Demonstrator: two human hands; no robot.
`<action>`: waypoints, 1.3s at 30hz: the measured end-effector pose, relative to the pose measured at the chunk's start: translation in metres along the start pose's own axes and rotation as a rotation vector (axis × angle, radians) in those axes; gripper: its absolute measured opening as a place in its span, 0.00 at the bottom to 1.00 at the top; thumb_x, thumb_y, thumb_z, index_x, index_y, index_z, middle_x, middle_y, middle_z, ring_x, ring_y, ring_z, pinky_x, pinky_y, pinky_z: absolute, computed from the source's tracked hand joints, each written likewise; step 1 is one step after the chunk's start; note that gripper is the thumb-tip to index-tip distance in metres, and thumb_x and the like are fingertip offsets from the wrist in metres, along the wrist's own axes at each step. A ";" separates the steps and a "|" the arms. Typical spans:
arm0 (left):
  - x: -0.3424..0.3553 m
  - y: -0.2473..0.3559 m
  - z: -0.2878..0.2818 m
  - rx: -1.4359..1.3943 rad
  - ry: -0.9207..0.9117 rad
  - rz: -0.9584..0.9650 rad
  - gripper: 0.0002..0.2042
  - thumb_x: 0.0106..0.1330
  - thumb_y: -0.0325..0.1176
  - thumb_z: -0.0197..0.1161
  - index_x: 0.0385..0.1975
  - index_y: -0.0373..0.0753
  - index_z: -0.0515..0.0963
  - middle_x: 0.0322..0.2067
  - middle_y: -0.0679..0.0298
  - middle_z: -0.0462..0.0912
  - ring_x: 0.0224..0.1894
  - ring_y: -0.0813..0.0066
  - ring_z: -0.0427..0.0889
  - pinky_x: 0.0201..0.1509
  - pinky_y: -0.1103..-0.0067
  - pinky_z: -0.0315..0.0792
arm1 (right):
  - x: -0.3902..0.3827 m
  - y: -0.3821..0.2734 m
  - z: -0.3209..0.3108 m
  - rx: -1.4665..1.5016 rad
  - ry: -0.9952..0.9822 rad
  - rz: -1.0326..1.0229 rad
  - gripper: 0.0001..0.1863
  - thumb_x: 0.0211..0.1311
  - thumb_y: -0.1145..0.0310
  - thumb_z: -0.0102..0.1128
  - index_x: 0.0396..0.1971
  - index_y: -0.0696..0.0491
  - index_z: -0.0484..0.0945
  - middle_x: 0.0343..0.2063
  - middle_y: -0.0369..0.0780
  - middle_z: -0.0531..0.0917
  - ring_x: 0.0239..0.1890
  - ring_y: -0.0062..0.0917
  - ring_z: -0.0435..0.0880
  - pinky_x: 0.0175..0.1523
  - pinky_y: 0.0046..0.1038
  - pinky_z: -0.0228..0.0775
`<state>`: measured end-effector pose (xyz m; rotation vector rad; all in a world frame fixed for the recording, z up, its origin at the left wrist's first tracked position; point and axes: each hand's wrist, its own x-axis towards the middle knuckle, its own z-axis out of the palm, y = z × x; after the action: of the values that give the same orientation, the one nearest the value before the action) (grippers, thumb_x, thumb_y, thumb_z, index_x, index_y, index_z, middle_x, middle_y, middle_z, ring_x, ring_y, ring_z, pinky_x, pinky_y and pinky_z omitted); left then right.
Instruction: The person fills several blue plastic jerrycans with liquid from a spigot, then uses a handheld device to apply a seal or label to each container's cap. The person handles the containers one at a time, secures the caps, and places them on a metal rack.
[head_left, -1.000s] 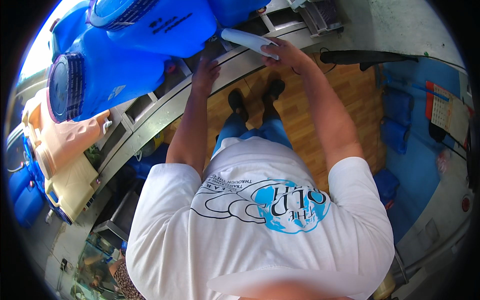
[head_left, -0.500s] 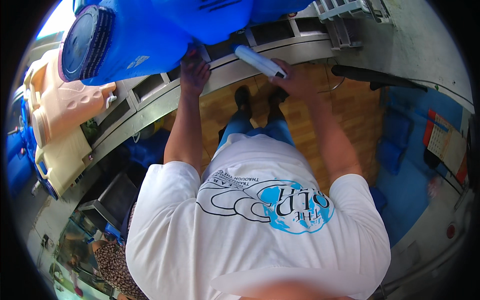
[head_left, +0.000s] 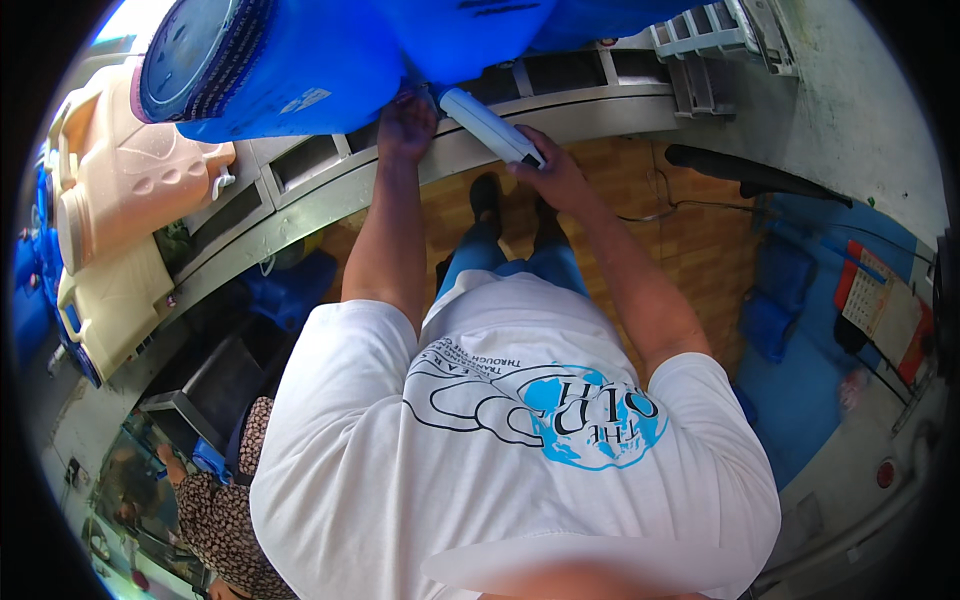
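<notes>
My right hand (head_left: 548, 172) is closed round the rear end of a white barrel-shaped tool (head_left: 490, 126), perhaps a hot-air gun. Its bluish front end points up and left, close to the underside of a large blue water jug (head_left: 340, 75). Beneath that jug, my left hand (head_left: 407, 128) reaches up with curled fingers near its lower edge, beside the tool's tip. The fingertips are in shade, and what they grip is hard to make out. The jug lies on its side with a dark round cap (head_left: 188, 60) facing left.
A metal rack (head_left: 310, 165) runs under the jugs. Pink (head_left: 140, 170) and cream jugs (head_left: 115, 310) stand at left. A dark cord (head_left: 690, 203) trails over the tiled floor (head_left: 650, 260) toward the right wall. A person in patterned clothing (head_left: 225, 520) is at lower left.
The tool and my right hand have shifted left and slightly down. My left hand has moved right and a little up, so its fingers are beside the tool's tip. The view has shifted slightly.
</notes>
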<state>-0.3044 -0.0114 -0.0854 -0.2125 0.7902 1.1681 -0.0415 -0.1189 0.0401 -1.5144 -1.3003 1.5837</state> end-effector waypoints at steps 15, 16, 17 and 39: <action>-0.007 -0.006 0.029 -0.033 -0.121 0.135 0.12 0.69 0.44 0.56 0.45 0.44 0.75 0.42 0.63 0.81 0.46 0.60 0.79 0.53 0.57 0.73 | 0.010 -0.014 0.024 0.028 -0.057 -0.019 0.38 0.56 0.59 0.68 0.65 0.56 0.65 0.53 0.44 0.78 0.55 0.28 0.76 0.61 0.29 0.66; -0.007 -0.005 0.030 -0.025 -0.130 0.147 0.14 0.70 0.45 0.56 0.47 0.44 0.74 0.42 0.62 0.81 0.46 0.60 0.79 0.53 0.56 0.73 | 0.011 -0.015 0.025 0.031 -0.064 0.005 0.38 0.56 0.59 0.68 0.65 0.55 0.65 0.54 0.44 0.78 0.55 0.28 0.76 0.61 0.30 0.66; -0.006 -0.004 0.031 -0.040 -0.110 0.124 0.15 0.70 0.45 0.56 0.48 0.44 0.74 0.43 0.62 0.81 0.46 0.60 0.79 0.53 0.56 0.73 | 0.013 -0.016 0.026 0.041 -0.074 0.027 0.38 0.56 0.59 0.68 0.65 0.55 0.65 0.54 0.44 0.78 0.55 0.28 0.76 0.61 0.30 0.66; -0.002 0.004 0.013 0.093 0.069 0.031 0.15 0.68 0.51 0.55 0.39 0.45 0.73 0.43 0.59 0.78 0.48 0.62 0.77 0.55 0.59 0.69 | 0.022 -0.007 0.028 0.120 -0.075 -0.019 0.36 0.57 0.63 0.67 0.65 0.56 0.65 0.52 0.42 0.77 0.52 0.26 0.76 0.57 0.28 0.69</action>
<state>-0.3023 -0.0046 -0.0735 -0.1647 0.9092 1.1550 -0.0743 -0.1039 0.0348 -1.3776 -1.2330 1.6892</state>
